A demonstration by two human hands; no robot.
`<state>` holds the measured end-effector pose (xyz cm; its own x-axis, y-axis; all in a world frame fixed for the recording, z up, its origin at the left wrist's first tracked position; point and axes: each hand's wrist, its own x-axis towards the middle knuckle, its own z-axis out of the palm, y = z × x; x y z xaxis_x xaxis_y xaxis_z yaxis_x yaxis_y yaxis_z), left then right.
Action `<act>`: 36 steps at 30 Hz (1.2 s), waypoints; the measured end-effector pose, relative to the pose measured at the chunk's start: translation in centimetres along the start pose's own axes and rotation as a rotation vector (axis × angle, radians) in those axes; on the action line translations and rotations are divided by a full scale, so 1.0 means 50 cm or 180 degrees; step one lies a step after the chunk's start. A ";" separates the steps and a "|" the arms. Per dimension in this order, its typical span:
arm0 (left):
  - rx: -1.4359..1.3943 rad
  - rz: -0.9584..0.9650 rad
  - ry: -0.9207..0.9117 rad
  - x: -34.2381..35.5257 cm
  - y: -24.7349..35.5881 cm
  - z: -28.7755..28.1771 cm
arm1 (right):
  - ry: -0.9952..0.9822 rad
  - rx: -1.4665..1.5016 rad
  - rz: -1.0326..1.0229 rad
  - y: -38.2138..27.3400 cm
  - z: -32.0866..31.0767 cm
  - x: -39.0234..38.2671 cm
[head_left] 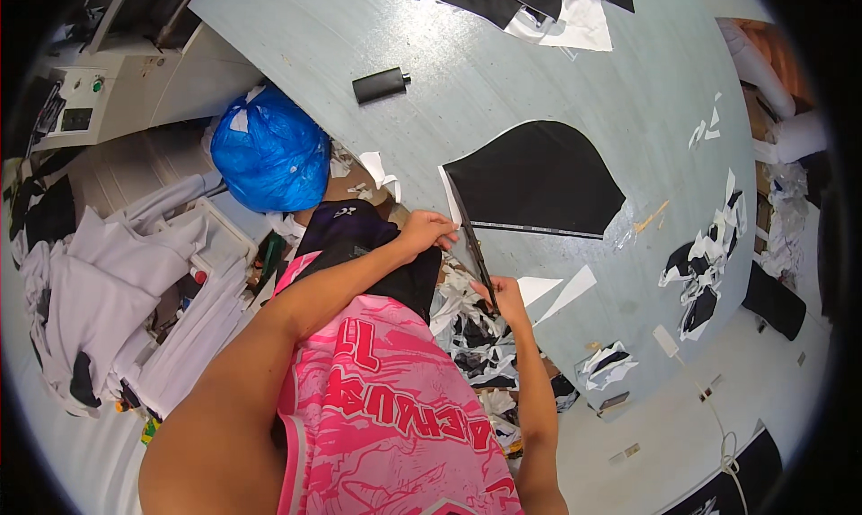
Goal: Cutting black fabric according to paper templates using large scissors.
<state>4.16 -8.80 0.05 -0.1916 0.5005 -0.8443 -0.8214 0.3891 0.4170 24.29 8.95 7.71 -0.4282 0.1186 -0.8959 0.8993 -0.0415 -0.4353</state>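
Observation:
A black fabric panel (pixel 539 178) with one rounded side lies flat on the pale table. Along its left edge runs a narrow white strip (pixel 451 196). My right hand (pixel 505 298) is closed around the handles of dark scissors (pixel 476 250), whose blades point away from me along that edge, between strip and panel. The lower end of the white strip is pinched in my left hand (pixel 429 233), just left of the blades. Two pointed white scraps (pixel 566 292) rest right of my right hand.
A black bottle (pixel 380 85) lies farther back on the table (pixel 350 30). Black and white cuttings (pixel 696 272) are piled at the right, and more (pixel 471 335) lie below the table edge. A blue plastic bag (pixel 271 151) bulges at the left beside heaped white cloth (pixel 117 272).

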 end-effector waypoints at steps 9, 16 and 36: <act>-0.0040 0.0071 -0.0045 0.007 -0.015 -0.007 | 0.0290 -0.0209 -0.0261 -0.011 0.002 0.036; 0.2736 0.0751 -0.0512 -0.010 -0.039 -0.031 | 0.0872 -0.0727 -0.0845 -0.010 0.023 -0.038; 0.6080 0.4396 -0.2737 0.082 -0.219 0.421 | 0.3197 0.3117 0.0739 0.236 0.401 -0.467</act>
<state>23.66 5.28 -0.92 0.5893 0.8058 0.0589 0.6995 -0.5454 0.4617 43.14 -14.20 21.72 0.3348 0.6397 -0.6919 0.3382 -0.7669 -0.5454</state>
